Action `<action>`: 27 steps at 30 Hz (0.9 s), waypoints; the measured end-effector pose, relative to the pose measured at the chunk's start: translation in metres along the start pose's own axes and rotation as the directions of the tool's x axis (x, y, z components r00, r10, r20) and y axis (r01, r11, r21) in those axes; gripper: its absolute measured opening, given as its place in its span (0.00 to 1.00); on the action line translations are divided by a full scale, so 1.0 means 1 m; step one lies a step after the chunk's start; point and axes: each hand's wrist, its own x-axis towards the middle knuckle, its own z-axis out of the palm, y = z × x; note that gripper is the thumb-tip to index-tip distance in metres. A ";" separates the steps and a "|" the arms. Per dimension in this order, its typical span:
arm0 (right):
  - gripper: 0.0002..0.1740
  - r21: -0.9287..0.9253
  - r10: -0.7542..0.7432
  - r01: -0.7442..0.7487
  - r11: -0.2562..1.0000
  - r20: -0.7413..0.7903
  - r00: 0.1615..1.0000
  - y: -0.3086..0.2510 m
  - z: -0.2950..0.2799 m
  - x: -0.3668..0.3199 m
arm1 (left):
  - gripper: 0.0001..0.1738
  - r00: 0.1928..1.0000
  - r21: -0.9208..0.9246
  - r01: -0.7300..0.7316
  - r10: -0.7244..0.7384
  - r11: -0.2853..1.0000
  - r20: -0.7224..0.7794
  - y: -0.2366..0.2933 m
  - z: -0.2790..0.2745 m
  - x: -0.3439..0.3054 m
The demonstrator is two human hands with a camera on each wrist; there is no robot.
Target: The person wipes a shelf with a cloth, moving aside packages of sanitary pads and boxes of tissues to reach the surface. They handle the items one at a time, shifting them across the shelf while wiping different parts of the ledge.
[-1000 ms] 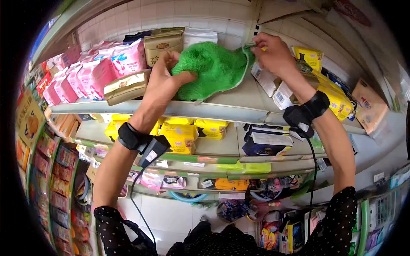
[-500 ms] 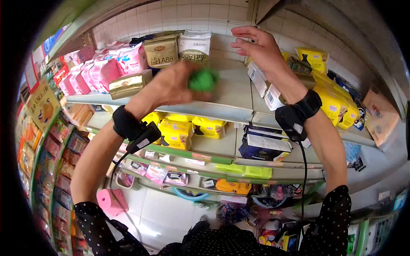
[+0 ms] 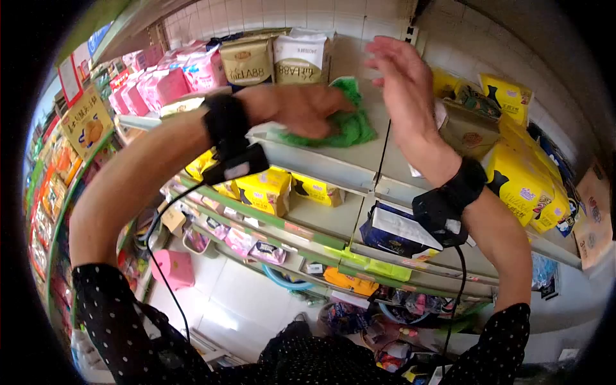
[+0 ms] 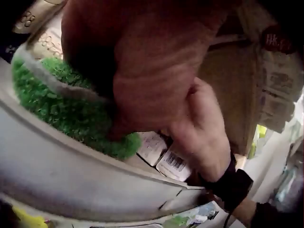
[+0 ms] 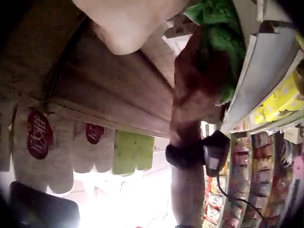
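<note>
A fuzzy green cloth [image 3: 354, 128] lies bunched on the upper shelf board [image 3: 324, 154]. My left hand [image 3: 298, 109] holds it from above, with cloth showing on both sides of the fingers. In the left wrist view the green cloth [image 4: 61, 102] shows a grey edge, and the thumb presses into its pile beside the shelf lip. My right hand [image 3: 405, 90] is raised over the shelf to the right of the cloth, its fingers fairly straight and nothing in them. Behind the cloth stand a white-and-gold pack [image 3: 301, 59] and a gold pack [image 3: 247, 61].
Pink packs [image 3: 160, 86] crowd the shelf's left end. To the right are yellow packs [image 3: 523, 173] and a brown pack [image 3: 471, 138]. The shelf below holds more yellow packs [image 3: 266, 189] and a dark blue pack [image 3: 398, 231]. A tiled wall [image 3: 359, 25] closes the back.
One second ago both hands held the cloth spread out. The right hand has let go and stays raised; the left has carried the cloth down and rightward on the shelf.
</note>
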 end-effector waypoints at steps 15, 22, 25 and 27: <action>0.18 0.233 0.109 -0.071 0.970 -0.155 0.982 -0.001 -0.004 0.001 | 0.25 0.995 0.532 0.067 -0.096 0.844 0.026 -0.084 -0.015 0.177; 0.20 0.218 0.089 -0.042 0.975 -0.209 0.974 0.001 -0.013 0.007 | 0.27 0.970 0.483 0.215 -0.244 0.849 -0.003 -0.058 -0.020 0.165; 0.21 0.193 0.115 -0.065 0.979 -0.260 0.959 0.000 -0.013 0.007 | 0.28 0.965 0.488 0.229 -0.262 0.842 -0.001 -0.033 -0.021 0.141; 0.20 0.198 0.104 -0.054 0.979 -0.256 0.961 0.001 -0.013 0.004 | 0.31 0.990 0.479 0.099 -0.134 0.872 0.039 -0.037 -0.015 0.132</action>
